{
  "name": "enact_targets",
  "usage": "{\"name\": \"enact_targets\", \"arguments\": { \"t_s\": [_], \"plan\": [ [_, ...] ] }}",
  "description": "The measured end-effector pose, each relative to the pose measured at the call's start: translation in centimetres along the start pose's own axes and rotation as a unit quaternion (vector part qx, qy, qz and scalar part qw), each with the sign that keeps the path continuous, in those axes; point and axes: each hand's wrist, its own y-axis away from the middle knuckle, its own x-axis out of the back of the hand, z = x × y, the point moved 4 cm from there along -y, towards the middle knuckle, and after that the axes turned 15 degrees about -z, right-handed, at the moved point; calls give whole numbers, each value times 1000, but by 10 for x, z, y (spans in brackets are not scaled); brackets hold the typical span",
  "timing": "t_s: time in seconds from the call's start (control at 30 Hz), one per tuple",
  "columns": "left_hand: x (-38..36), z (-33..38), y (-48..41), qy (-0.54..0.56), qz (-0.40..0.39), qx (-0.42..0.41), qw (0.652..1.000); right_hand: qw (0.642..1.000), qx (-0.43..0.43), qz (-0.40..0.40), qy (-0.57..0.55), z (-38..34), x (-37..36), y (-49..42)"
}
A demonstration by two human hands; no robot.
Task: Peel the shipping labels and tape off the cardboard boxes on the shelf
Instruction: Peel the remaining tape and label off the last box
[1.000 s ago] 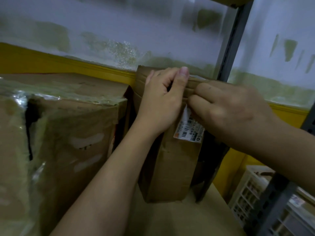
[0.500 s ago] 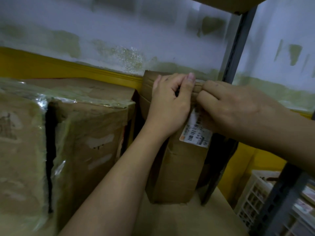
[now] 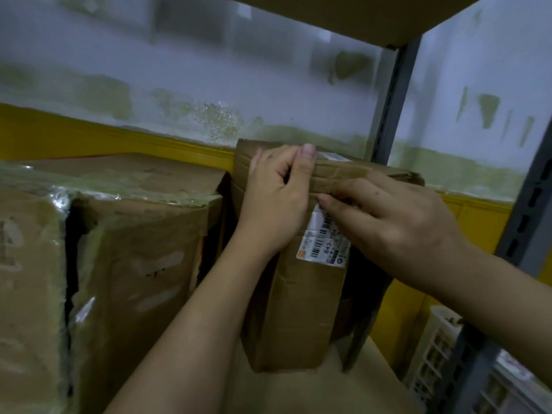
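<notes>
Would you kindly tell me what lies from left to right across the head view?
Plastic-wrapped cardboard box, large brown cardboard box, left hand gripping a narrow brown cardboard box, white barcoded shipping label, right hand, grey slotted metal shelf post.

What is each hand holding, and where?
Left hand grips the narrow box by its top edge. Right hand touches the label's top; a pinch cannot be told.
</notes>
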Motion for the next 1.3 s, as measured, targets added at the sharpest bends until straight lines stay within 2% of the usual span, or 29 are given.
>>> {"name": "enact_targets", "arguments": {
  "t_s": [0.27,0.43,0.73,0.87,0.97,1.07,1.3],
  "plan": [
    [-1,-3,-2,-7,3,5,1000,996,11,52,69,-2,-4,-10],
    [-2,-1,-1,-17,3,-1,1000,995,-11,66,67,-1,-7,-9],
    [-5,1,-2,-24,-6,-5,1000,999,2,1,50,3,0,-11],
    [-9,5,-2,-31,-12,-18,999,998,-14,-64,15,7,4,-8],
    [-8,3,-2,-33,-7,-17,999,995,-43,-81,-49,7,6,0],
    [-5,-1,-1,-39,-4,-17,999,992,-65,-66,-87,3,5,6],
    [0,-3,-1,-9,-8,3,1000,998,-51,14,-13,0,-12,8]
  ]
}}
